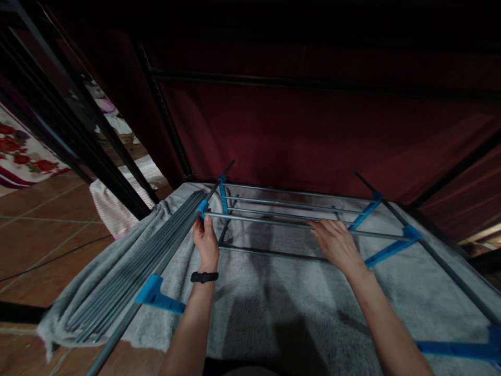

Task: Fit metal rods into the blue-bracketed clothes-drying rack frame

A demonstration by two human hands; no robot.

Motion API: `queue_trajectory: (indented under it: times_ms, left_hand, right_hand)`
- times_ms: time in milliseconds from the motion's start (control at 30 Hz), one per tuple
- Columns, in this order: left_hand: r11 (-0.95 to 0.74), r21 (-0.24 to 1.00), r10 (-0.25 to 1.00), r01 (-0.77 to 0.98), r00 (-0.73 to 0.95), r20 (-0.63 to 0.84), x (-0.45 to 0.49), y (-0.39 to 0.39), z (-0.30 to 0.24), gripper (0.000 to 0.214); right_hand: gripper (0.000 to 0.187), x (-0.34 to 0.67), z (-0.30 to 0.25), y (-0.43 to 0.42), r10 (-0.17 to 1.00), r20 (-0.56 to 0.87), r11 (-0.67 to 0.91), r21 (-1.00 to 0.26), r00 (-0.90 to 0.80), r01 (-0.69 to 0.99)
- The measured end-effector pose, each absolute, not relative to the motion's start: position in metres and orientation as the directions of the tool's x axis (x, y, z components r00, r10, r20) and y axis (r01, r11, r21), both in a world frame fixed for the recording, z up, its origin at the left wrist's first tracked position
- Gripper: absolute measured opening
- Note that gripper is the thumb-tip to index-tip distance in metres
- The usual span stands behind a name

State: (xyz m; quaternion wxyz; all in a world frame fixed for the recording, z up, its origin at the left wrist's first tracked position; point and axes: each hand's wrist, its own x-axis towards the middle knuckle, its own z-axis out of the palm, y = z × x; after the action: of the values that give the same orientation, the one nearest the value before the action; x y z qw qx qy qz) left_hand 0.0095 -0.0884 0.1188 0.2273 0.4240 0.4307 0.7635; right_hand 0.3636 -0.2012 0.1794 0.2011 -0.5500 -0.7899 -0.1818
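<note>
The left hand point(206, 244) grasps the rod point(258, 220) by its end, blue bracket point(202, 207) just above that grip; the right hand point(335, 243) grasps it rightward. Best keep it level.

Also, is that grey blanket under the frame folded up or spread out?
Spread out, though rumpled at the left: the grey blanket lies broad beneath the frame and the bundle of rods.

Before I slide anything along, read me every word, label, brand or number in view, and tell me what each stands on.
None: no readable text anywhere in view.
Blue connectors: no legible marking.
Grey tubes: no legible marking.
Black wristband: too small and dark to tell.
Floral cloth: flowers, no legible words.
</note>
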Motion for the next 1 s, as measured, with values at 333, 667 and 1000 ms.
queue_trajectory:
  times_ms: [333, 667, 1000]
  left_hand:
    - [-0.49, 0.868, 0.764, -0.078, -0.519, 0.384, -0.003, -0.082, 0.114, 0.025]
    - [-0.472, 0.857, 0.655, 0.207, -0.569, 0.498, 0.004, -0.07, 0.107, 0.024]
    - [-0.388, 0.871, 0.614, 0.301, -0.62, 0.488, 0.016, -0.076, 0.113, 0.028]
  right_hand:
    - [0.029, 0.303, 0.188, -0.187, 0.789, 0.501, 0.34, 0.128, -0.356, 0.932]
    - [0.02, 0.301, 0.192, -0.176, 0.806, 0.466, 0.343, 0.133, -0.364, 0.93]
    - [0.024, 0.3, 0.203, -0.177, 0.875, 0.351, 0.335, 0.064, -0.335, 0.94]
